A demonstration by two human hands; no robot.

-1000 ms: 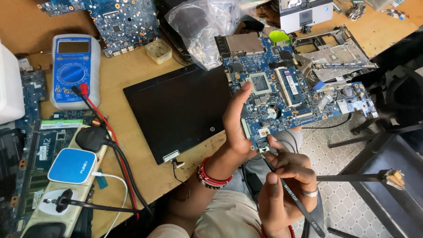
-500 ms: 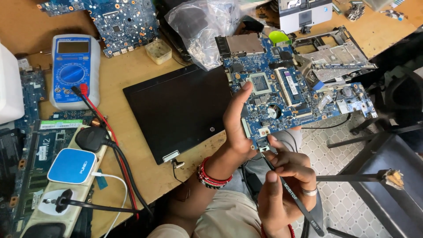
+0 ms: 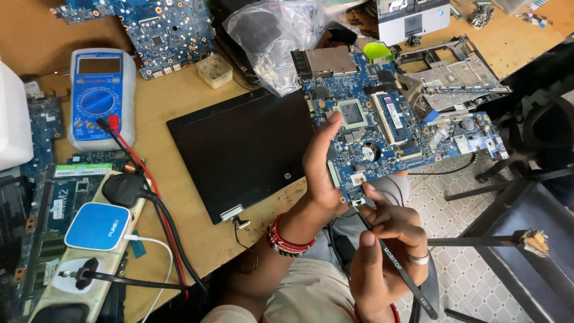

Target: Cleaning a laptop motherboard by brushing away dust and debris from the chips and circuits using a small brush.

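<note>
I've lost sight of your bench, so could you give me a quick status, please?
Left hand grips blue circuit board. Right hand holds black tweezers at its lower edge. Nothing obstructing.

A blue circuit board point(image 3: 382, 128), its lacquered face faintly glossy and studded with dull metal shields and silvery solder points, sits in the left hand point(image 3: 326, 173). The right hand point(image 3: 385, 251) grips matt black tweezers point(image 3: 397, 269) and wears a plain metal ring point(image 3: 420, 259). Beaded red and white bracelets point(image 3: 287, 239) circle the left wrist. The surface point(image 3: 179, 96) is bare, matt brown wood, scuffed and rough along its edge. On it lie a smooth, satin-black laptop lid point(image 3: 245, 149), a blue multimeter point(image 3: 98, 96) in rubbery plastic, a crinkled, shiny clear plastic bag point(image 3: 275, 36) and a glossy blue-and-white plastic box point(image 3: 97, 226). Bare grey metal shows on a stripped laptop chassis point(image 3: 451, 75).
</note>
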